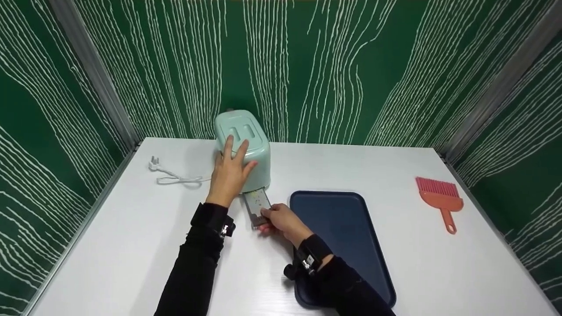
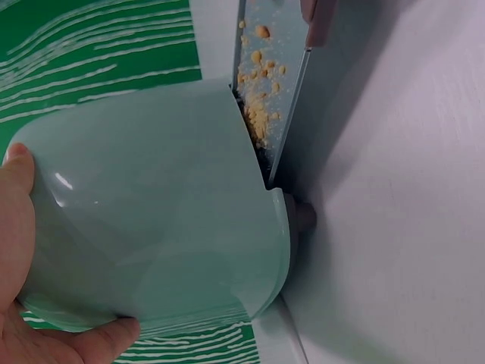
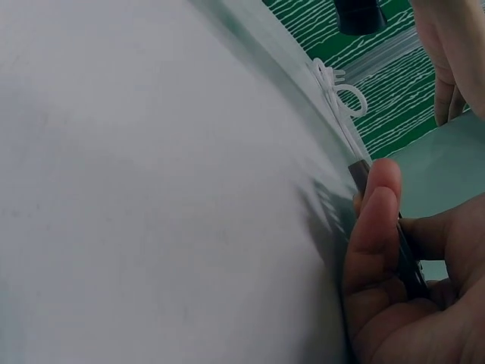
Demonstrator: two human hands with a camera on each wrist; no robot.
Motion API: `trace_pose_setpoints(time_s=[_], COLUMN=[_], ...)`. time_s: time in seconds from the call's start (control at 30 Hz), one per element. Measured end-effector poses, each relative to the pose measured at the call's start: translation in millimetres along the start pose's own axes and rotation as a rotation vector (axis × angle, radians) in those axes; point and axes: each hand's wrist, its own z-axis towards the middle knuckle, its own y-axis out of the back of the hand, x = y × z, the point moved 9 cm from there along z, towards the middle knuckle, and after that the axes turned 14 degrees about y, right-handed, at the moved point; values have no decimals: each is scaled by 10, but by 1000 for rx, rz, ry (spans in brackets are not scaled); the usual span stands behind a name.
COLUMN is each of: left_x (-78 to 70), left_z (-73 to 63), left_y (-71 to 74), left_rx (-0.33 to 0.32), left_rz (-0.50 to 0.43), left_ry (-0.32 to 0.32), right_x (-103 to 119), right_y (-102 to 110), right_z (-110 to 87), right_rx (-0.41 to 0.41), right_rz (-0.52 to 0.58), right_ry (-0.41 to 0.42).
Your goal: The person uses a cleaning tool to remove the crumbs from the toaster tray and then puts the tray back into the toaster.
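A mint-green toaster (image 1: pixel 262 169) stands near the back of the white table. My left hand (image 1: pixel 229 175) rests on its top with fingers spread and straight. The left wrist view shows that hand (image 2: pixel 45 318) at the toaster's top end. A grey crumb tray (image 1: pixel 256 202) sticks out from the toaster's low front end, its inner part hidden inside. My right hand (image 1: pixel 281 220) pinches the tray's outer end, thumb above and fingers beneath. Yellowish crumbs (image 2: pixel 259 121) lie on the tray, heaped nearest the toaster. In the right wrist view the fingers (image 3: pixel 371 250) hold the dark tray edge.
A dark blue rectangular tray (image 1: pixel 325 210) lies right of the toaster, partly under my right forearm. Farther right lies an orange dustpan-shaped brush (image 1: pixel 441 199) with pink bristles. The white cord and plug (image 1: pixel 164 171) lie left of the toaster. Green patterned walls (image 1: pixel 303 70) enclose the table.
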Motion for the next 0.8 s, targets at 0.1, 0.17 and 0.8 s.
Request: trace_pose_setpoints(time_s=[0.1, 0.17, 0.8], left_x=[-7, -7, 9], left_z=[-4, -9, -11], left_y=[3, 7, -9], left_rx=[-6, -10, 28], left_rz=[1, 0, 9], left_ry=[-15, -19, 4], right_x=[0, -2, -29], right_y=[-2, -4, 11], right_z=[-23, -39, -187], right_rx=[3, 6, 3], right_rz=[0, -1, -7], right_ry=[4, 4, 3])
